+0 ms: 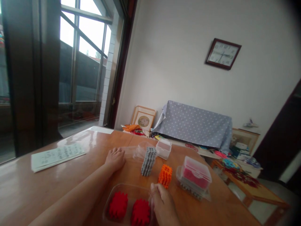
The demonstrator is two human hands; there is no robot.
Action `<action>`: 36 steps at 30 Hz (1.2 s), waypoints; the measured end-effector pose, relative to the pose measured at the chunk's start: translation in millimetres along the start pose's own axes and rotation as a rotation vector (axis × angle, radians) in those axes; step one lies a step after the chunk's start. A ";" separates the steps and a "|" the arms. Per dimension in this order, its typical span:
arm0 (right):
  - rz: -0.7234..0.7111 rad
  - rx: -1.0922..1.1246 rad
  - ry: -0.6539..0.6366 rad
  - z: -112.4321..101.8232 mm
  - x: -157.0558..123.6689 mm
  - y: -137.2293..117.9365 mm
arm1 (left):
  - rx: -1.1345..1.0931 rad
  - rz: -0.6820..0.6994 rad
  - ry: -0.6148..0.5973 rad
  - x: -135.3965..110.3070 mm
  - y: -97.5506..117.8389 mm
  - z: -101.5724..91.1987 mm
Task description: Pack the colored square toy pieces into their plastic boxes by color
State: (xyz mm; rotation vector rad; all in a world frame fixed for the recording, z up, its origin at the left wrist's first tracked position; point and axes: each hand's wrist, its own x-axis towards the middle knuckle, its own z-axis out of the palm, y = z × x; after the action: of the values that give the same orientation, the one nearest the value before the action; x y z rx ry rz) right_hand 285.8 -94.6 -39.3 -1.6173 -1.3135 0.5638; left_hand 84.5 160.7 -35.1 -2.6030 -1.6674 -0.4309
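Am steadying the clear plastic tray (135,190) with my right hand (163,204), thumb on its rim; grip beneath, cannot tell. Two red spiky foam blocks (118,205) are sitting inside, left of that hand. Just beyond the thumb one orange spiky foam block (165,175) and one grey spiky foam block (148,161) are standing. My left hand (115,158) is resting palm-down, fingers together, empty.

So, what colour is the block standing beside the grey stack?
The block is orange; head view.
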 end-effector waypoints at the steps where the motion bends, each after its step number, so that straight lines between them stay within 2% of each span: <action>1: 0.002 0.001 0.000 -0.2 -0.4 -0.3 | 0.004 -0.005 0.001 -3.4 -1.8 -2.7; 14: 0.010 -0.011 -0.058 -6.4 -2.8 -5.9 | 0.036 -0.023 -0.021 -79.5 -26.4 -38.1; 20: 0.060 0.026 -0.073 -6.3 -2.8 -2.1 | 0.013 -0.091 -0.068 -111.2 -38.8 -59.0; 25: 0.046 0.023 -0.090 -9.8 -4.4 -6.1 | -0.061 -0.184 -0.090 -120.2 -51.1 -63.6; 29: 0.044 0.006 -0.089 -13.3 -6.1 -12.1 | -0.137 -0.175 -0.131 -118.9 -61.0 -59.2; 36: 0.044 0.018 -0.086 -14.6 -4.2 -7.3 | -0.170 -0.159 -0.054 -120.8 -64.2 -58.1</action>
State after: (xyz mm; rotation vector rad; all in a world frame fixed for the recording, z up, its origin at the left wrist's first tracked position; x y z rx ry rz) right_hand 292.7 -104.2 -27.2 -1.6265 -1.3341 0.6768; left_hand -32.9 71.4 -16.8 -2.6283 -1.9459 -0.5349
